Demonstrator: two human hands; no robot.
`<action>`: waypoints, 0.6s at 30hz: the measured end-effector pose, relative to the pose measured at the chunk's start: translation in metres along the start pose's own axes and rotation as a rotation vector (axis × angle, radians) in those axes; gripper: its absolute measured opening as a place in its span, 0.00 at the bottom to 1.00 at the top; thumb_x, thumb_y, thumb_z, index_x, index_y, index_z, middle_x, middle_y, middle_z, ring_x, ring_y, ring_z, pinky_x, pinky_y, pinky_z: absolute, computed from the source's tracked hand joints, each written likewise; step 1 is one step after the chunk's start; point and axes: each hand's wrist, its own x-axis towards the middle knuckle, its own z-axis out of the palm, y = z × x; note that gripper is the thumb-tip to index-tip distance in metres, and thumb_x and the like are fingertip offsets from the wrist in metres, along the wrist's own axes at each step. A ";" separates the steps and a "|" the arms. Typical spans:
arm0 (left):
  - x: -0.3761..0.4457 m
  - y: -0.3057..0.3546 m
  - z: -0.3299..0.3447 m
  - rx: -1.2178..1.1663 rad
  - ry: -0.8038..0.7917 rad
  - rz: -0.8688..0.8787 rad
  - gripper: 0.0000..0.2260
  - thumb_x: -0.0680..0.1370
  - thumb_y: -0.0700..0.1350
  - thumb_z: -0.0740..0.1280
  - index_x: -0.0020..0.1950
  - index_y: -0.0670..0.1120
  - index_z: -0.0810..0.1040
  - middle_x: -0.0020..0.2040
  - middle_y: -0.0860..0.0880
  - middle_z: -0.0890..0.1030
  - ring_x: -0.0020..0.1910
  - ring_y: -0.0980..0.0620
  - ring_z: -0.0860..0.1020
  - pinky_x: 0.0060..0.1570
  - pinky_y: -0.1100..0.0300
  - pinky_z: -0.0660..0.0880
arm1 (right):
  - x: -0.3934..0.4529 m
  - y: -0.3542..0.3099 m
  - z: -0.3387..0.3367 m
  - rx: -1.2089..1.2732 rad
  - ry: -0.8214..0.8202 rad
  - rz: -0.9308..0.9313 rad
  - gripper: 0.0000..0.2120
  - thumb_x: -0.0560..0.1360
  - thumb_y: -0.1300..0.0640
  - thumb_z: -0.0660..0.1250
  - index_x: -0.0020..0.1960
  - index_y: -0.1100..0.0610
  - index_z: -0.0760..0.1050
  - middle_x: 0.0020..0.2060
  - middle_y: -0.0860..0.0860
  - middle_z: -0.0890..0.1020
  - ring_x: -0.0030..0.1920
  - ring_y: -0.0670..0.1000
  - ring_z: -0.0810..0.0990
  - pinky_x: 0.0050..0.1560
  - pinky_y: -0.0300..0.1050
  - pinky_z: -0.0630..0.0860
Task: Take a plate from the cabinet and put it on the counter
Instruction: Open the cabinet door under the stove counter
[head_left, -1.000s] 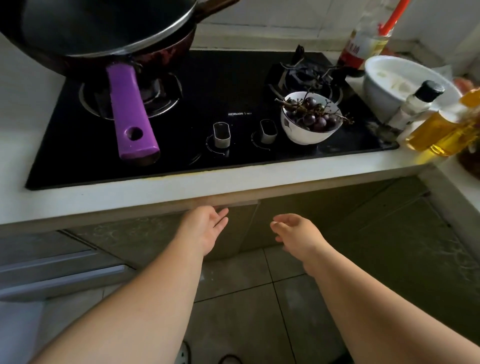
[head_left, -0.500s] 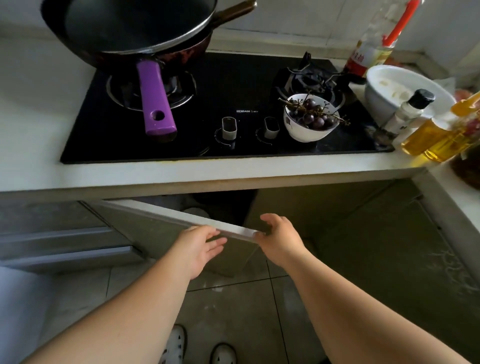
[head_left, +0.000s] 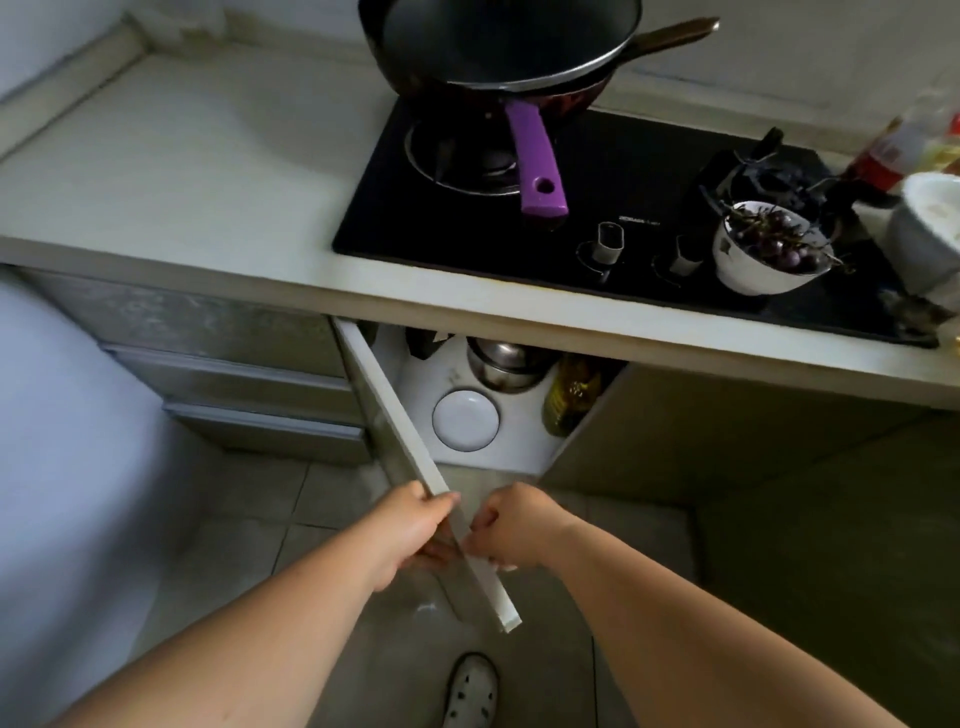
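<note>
Left hand and right hand gripping cabinet door edge

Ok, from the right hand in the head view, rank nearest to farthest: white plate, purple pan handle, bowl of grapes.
From the right hand:
1. white plate, inside the open cabinet, just above the hand.
2. bowl of grapes, on the stove's right.
3. purple pan handle, over the left burner.

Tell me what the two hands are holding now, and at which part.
Both the left hand and the right hand grip the open grey cabinet door along its pale top edge, near the free end. The white plate is untouched.
</note>
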 end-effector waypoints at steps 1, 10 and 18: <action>-0.005 -0.005 -0.012 0.053 0.007 0.005 0.06 0.77 0.47 0.64 0.43 0.45 0.73 0.25 0.50 0.79 0.23 0.49 0.80 0.24 0.59 0.76 | 0.000 -0.011 0.009 0.032 -0.038 0.005 0.06 0.72 0.56 0.68 0.36 0.55 0.77 0.38 0.55 0.85 0.35 0.50 0.83 0.44 0.43 0.81; -0.044 -0.021 -0.126 0.750 0.199 0.013 0.11 0.76 0.52 0.59 0.50 0.45 0.73 0.43 0.46 0.77 0.38 0.46 0.78 0.27 0.60 0.71 | 0.004 -0.115 0.097 -0.230 -0.100 -0.231 0.18 0.76 0.45 0.62 0.58 0.57 0.76 0.55 0.57 0.81 0.55 0.57 0.78 0.56 0.49 0.74; -0.059 -0.004 -0.198 1.141 0.207 -0.044 0.17 0.78 0.49 0.55 0.63 0.41 0.70 0.47 0.43 0.77 0.37 0.45 0.80 0.35 0.56 0.78 | 0.013 -0.131 0.122 -0.069 0.010 -0.104 0.25 0.72 0.41 0.65 0.65 0.50 0.72 0.62 0.51 0.77 0.59 0.53 0.77 0.57 0.46 0.74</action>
